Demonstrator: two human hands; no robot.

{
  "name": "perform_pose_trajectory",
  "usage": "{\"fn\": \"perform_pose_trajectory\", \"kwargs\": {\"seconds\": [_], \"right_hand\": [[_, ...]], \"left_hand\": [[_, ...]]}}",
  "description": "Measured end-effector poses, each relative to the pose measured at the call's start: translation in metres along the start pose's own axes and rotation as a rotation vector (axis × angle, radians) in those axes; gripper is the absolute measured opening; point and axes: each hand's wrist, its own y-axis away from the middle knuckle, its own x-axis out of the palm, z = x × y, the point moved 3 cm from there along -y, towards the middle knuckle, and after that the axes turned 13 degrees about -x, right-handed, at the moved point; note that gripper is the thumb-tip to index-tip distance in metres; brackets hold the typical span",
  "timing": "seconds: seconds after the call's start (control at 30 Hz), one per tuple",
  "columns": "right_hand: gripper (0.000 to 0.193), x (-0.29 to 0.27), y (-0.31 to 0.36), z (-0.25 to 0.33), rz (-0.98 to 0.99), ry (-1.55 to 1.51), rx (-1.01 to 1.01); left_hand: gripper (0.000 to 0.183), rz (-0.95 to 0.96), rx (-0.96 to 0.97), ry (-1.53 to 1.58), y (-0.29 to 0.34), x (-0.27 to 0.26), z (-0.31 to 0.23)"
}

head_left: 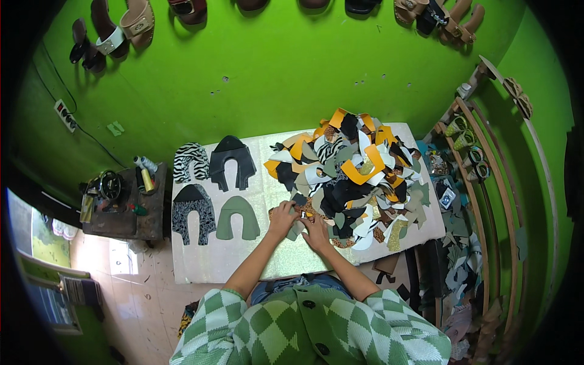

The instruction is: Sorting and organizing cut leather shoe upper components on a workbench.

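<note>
At the near left edge of a heap of cut scraps (331,198), my two hands are close together. My left hand (282,220) is closed with its fingers curled among small pieces; a dark grey scrap (298,199) lies at its fingertips. My right hand (316,234) is closed beside it, thumb and fingers drawn together at the scraps. What each hand pinches is too small to make out. Left of my hands lie four-sided rows of arch-shaped pieces: zebra-print (191,155), black (232,152), dark speckled (186,210) and olive green (229,213).
The pale table (267,267) stands against a green wall (243,91) with sandals along its top. A sewing machine (111,185) is on a wooden stand at left, with thread spools (146,176). A wooden rack (480,201) and more scraps (456,228) are at right.
</note>
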Motion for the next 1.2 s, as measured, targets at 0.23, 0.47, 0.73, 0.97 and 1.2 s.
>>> {"fn": "perform_pose_trajectory", "kwargs": {"seconds": [0.23, 0.47, 0.73, 0.97, 1.2], "right_hand": [[0.021, -0.021, 0.005, -0.005, -0.154, -0.090, -0.107], [0.012, -0.032, 0.028, -0.008, 0.032, -1.130, 0.117], [0.017, -0.016, 0.016, -0.011, 0.193, -0.919, 0.122], [0.035, -0.016, 0.014, 0.005, 0.014, -0.161, -0.076], [0.059, 0.011, 0.041, 0.010, 0.338, 0.134, -0.228]], "left_hand": [[0.013, -0.085, -0.052, 0.225, 0.008, -0.046, -0.007], [0.013, 0.376, -0.533, 0.955, 0.065, -0.050, 0.025], [0.020, 0.578, -0.778, 1.056, 0.108, -0.013, 0.047], [0.049, 0.096, -0.605, 0.307, 0.097, -0.009, 0.034], [0.071, 0.286, -0.193, -0.197, 0.100, 0.009, 0.019]]}}
